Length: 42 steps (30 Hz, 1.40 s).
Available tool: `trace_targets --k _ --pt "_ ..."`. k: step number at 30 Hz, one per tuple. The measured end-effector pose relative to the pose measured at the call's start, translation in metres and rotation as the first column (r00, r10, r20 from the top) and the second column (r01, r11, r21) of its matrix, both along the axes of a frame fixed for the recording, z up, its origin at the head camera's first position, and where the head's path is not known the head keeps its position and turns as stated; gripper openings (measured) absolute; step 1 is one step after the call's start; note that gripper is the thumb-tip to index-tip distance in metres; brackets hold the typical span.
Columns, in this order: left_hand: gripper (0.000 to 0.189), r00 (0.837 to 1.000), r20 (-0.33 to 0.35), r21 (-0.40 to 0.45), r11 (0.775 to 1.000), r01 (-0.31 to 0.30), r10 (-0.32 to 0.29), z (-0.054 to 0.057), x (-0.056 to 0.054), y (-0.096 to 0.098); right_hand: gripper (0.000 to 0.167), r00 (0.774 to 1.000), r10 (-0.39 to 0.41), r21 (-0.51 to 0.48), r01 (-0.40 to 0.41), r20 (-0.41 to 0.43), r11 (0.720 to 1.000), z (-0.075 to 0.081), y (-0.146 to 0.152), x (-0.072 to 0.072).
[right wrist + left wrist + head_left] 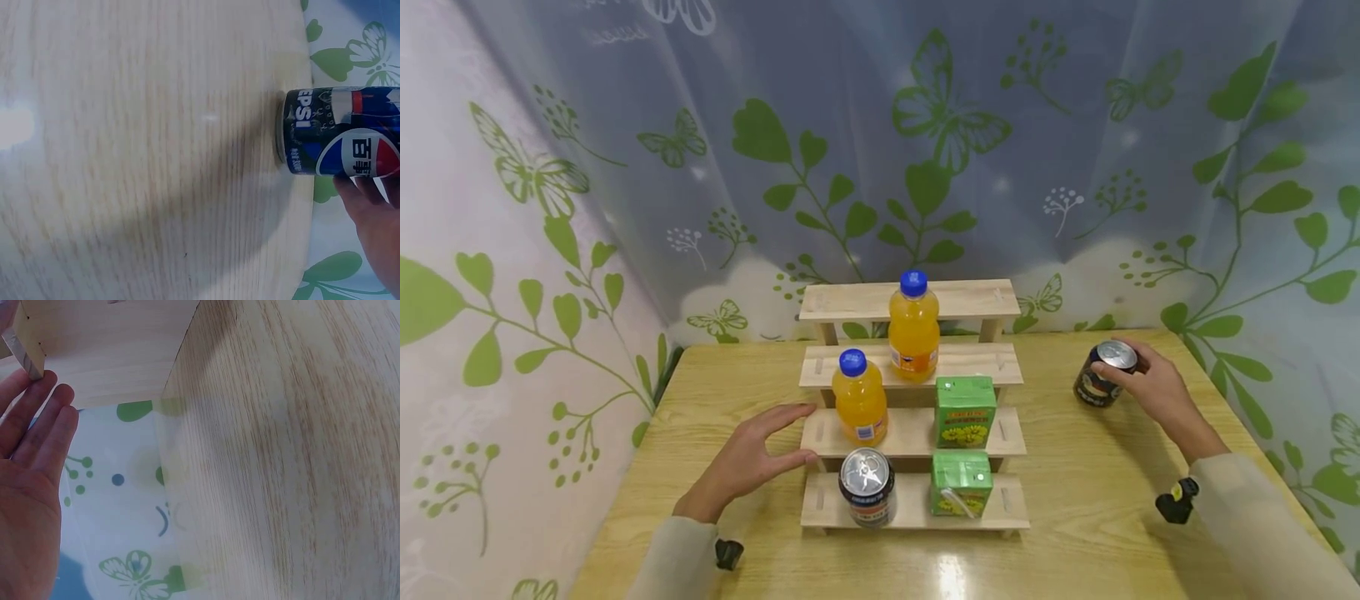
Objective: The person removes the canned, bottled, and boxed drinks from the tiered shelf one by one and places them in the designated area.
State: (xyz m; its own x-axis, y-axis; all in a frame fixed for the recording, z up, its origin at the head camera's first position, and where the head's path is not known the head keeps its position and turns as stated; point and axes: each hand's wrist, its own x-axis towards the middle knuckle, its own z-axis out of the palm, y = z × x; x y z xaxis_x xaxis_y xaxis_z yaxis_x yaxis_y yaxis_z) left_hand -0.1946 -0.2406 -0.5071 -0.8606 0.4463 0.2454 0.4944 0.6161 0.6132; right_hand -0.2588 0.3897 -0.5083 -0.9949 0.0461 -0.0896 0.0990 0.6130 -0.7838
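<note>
A dark blue soda can [1096, 382] is held by the right hand [1157, 392] at the far right of the worktop [1060, 517], well apart from the wooden rack [913, 300]. The grip of the right hand is closed round the can, with the thumb placed on its near side and the fingers on its far side. The can is kept about upright, and its base is seen close to the worktop; whether the two are touching cannot be told.

The left hand [748, 454] is held at the left end of the rack's second tier from the bottom. Its grip is spread, thumb and forefinger parted, and the wood is met by straight fingertips in the left wrist view.

On the rack's lowest tier, another soda can [867, 492] is placed at the left and a green drink carton [961, 485] at the right. On the second tier, a bottle of orange drink [859, 400] is set at the left and another green carton [966, 412] at the right. A second orange bottle [913, 329] is stood on the third tier, near the middle. The worktop is backed by a curtain [865, 108] printed with leaves and butterflies.
</note>
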Motion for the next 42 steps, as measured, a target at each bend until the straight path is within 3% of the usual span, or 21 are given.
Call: trace_targets --k 14,26,31,42 --pt "0.07 1.0 -0.008 -0.002 1.0 -0.007 0.007 0.002 -0.001 -0.001 0.108 0.999 0.036 -0.001 -0.036 0.025 0.999 -0.001 0.005 0.004" --pt "0.07 1.0 0.012 0.005 1.0 -0.012 0.012 0.003 0.0 -0.001 0.102 0.999 0.054 -0.029 -0.054 -0.009 0.998 -0.003 0.001 0.005" --pt "0.07 1.0 0.009 0.008 1.0 -0.008 0.008 0.003 0.0 0.0 0.102 0.998 0.065 -0.04 -0.064 0.013 0.997 -0.003 0.002 0.006" --pt "0.07 1.0 0.014 0.019 1.0 0.0 -0.001 0.0 0.001 0.001 0.097 0.997 0.07 -0.049 -0.071 -0.026 0.996 0.009 0.002 0.01"
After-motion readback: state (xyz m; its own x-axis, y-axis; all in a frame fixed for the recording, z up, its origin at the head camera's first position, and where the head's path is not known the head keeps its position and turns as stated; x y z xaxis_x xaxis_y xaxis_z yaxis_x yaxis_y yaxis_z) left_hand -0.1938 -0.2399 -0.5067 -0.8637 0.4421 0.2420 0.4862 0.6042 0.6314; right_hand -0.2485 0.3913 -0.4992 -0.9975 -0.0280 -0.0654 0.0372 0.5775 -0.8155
